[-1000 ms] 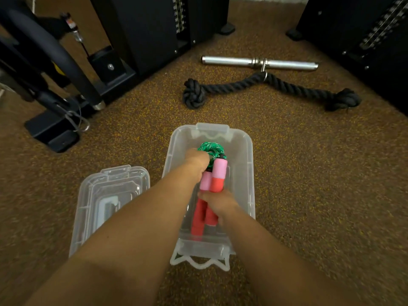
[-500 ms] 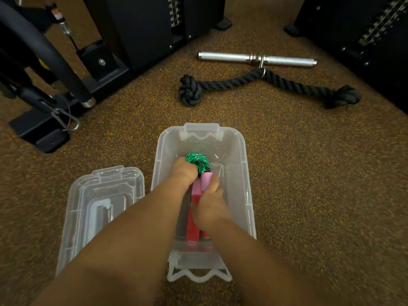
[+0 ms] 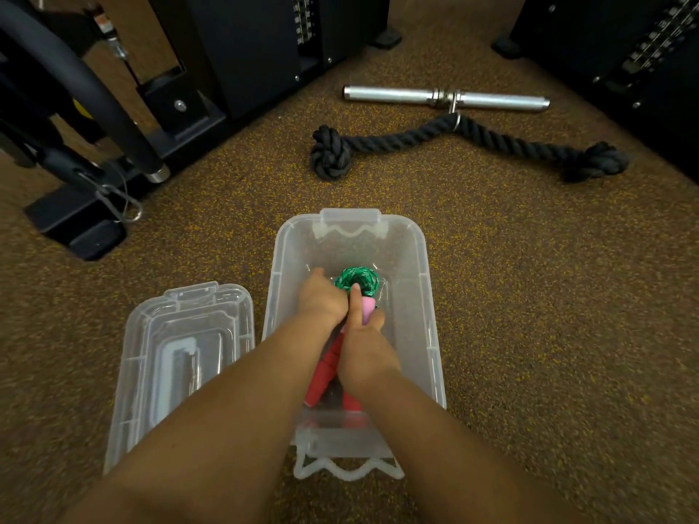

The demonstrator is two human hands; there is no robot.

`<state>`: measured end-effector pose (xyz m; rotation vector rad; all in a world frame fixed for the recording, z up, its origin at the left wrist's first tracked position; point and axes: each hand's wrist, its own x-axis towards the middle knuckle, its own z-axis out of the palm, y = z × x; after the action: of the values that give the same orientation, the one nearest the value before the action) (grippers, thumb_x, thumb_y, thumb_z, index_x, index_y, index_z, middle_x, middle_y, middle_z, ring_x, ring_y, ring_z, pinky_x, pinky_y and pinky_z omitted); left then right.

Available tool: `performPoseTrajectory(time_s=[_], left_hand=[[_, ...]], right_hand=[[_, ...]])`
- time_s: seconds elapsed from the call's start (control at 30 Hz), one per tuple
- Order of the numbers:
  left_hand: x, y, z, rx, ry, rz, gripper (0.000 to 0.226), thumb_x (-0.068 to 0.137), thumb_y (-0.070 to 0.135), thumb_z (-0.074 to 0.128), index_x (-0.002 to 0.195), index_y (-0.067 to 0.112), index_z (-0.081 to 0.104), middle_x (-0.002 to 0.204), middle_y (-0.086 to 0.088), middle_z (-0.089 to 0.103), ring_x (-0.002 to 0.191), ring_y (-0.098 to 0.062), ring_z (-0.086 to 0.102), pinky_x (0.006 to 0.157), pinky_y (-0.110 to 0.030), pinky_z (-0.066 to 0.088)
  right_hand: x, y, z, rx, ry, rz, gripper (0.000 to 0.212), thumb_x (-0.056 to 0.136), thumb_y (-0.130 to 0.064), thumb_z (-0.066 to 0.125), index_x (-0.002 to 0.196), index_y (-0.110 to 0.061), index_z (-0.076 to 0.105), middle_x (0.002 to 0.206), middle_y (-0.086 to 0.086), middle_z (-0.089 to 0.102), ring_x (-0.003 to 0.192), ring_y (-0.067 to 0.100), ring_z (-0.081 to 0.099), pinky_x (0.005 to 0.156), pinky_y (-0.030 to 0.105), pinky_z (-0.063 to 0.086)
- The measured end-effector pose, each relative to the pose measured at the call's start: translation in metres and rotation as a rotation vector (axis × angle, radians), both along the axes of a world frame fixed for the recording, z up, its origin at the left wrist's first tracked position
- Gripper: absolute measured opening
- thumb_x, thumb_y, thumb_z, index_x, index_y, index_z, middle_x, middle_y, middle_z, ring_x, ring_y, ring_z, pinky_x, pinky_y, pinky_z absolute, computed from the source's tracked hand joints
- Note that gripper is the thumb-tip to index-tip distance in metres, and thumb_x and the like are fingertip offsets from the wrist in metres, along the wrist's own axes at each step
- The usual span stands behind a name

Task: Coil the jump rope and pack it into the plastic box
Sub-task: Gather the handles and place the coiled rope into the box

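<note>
Fingers of the right hand are wrapped round the pink and red handles of the jump rope, with the thumb stretched forward so its tip touches the green coil; fingers of the left hand are curled down beside that coil on its left, touching it, though whether they actually pinch the cord I cannot tell, since the back of the hand hides them. Both hands are down inside the clear plastic box, which sits open on the speckled brown floor; the jump rope lies inside it, the coiled green cord toward the far end, the handles running back toward the near wall, their red ends close to the bottom of the box. Beside the box on its left, apart from it, lies the clear lid, flat on the floor. Farther off, well apart from the box, a thick black rope with knotted ends lies across the floor; a ring at its middle joins it to a short steel bar just behind it. Black gym machine frames stand along the far left and far right.
</note>
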<state>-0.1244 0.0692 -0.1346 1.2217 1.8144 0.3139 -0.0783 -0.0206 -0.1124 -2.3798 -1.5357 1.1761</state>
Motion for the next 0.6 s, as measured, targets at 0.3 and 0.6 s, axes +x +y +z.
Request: performPoseTrajectory(time_s=[0.3,0.6], left_hand=[[-0.003,-0.031,0.011,0.211,0.306,-0.566,0.061,0.089,0.029,0.058,0.142,0.011,0.033,0.143,-0.012,0.036,0.131,-0.031,0.038,0.105,-0.043,0.038],[-0.014,-0.045,0.008,-0.152,0.384,-0.498,0.037,0.099,0.026,0.041,0.126,0.004,0.052,0.133,-0.02,0.056,0.123,-0.034,0.054,0.098,-0.038,0.042]], right_hand=[[0.012,0.004,-0.004,-0.037,0.121,-0.221,0.062,0.102,-0.029,0.03,0.152,-0.02,-0.006,0.145,0.017,0.028,0.124,0.037,0.047,0.105,0.044,0.037],[0.014,0.008,-0.001,-0.156,0.175,-0.353,0.052,0.102,-0.031,0.015,0.148,-0.008,0.026,0.143,0.025,0.043,0.132,0.035,0.041,0.11,0.041,0.025]])
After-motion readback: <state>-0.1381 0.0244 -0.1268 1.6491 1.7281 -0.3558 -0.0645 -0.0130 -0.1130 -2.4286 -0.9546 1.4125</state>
